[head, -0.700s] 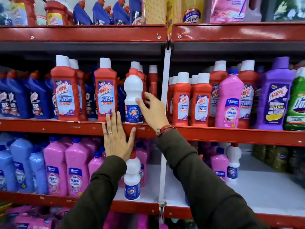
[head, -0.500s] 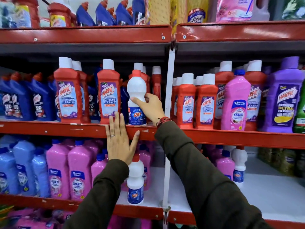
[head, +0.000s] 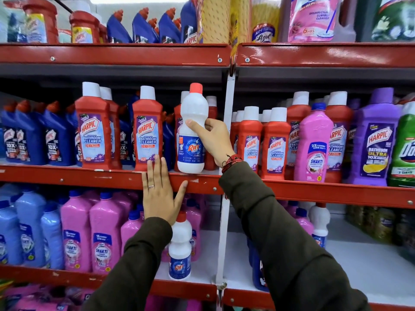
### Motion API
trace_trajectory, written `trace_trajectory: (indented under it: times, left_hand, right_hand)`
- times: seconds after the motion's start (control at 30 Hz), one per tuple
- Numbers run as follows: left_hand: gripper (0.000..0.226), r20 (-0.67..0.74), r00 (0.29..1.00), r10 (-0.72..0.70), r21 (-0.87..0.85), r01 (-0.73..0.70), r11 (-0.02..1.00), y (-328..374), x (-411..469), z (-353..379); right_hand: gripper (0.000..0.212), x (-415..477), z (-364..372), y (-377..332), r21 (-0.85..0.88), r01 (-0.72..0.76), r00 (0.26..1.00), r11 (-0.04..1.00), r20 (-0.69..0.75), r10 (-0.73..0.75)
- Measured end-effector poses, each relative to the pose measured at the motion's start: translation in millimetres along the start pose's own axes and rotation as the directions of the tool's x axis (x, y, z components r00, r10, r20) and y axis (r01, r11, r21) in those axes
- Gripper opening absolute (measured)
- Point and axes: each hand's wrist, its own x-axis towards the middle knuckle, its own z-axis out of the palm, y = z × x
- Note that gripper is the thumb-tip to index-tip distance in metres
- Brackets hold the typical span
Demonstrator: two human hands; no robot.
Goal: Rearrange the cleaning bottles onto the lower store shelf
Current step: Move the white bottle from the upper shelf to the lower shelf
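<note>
A white Rin bottle with a red cap stands at the front edge of the middle red shelf, among red Harpic bottles. My right hand is wrapped around its waist, thumb across the front. My left hand lies flat with fingers spread against the middle shelf's front lip, holding nothing. On the lower shelf, a second white Rin bottle stands just below my left wrist, and a third stands further right.
Pink Shakti bottles and pale blue bottles fill the lower shelf's left side. A white upright post divides the bays. Purple Harpic, a pink Shakti bottle and blue bottles crowd the middle shelf.
My right hand went from touching the white Rin bottle to closing around it, and the bottle has come forward to the shelf's front edge. My left hand stayed on the shelf lip.
</note>
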Motion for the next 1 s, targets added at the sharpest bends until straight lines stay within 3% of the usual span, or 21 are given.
trace_trajectory:
  times: [0.1, 0.33, 0.47, 0.57, 0.7, 1.0]
  left_hand:
    - [0.084, 0.017, 1.0, 0.001, -0.007, -0.001, 1.0, 0, 0, -2]
    - [0.078, 0.038, 0.999, -0.014, -0.076, 0.017, 0.997, 15, -8, -17]
    - [0.074, 0.029, 0.999, 0.014, -0.164, -0.009, 0.986, 44, -28, -19]
    - [0.072, 0.011, 0.998, 0.061, -0.198, -0.057, 0.978, 70, -46, -19]
    - [0.07, 0.032, 0.99, 0.139, -0.225, -0.128, 0.966, 102, -78, -11]
    - [0.072, 0.217, 0.954, 0.207, -0.31, -0.134, 0.941, 159, -163, 28]
  right_hand:
    - [0.023, -13, -9, -5, 0.006, 0.005, 1.0, 1.0, 0.02, -0.005]
    - [0.047, -48, -40, 3, 0.073, -0.044, 0.999, 0.996, -0.001, 0.044]
    - [0.024, -71, -71, 12, 0.111, -0.042, 0.999, 0.993, -0.02, 0.044]
    - [0.035, -87, -98, 22, 0.105, -0.041, 0.997, 0.994, -0.054, 0.047]
    - [0.033, -110, -134, 36, 0.09, -0.036, 0.995, 0.995, -0.088, 0.044]
    - [0.026, -170, -217, 73, 0.043, -0.068, 0.993, 0.997, -0.093, 0.071]
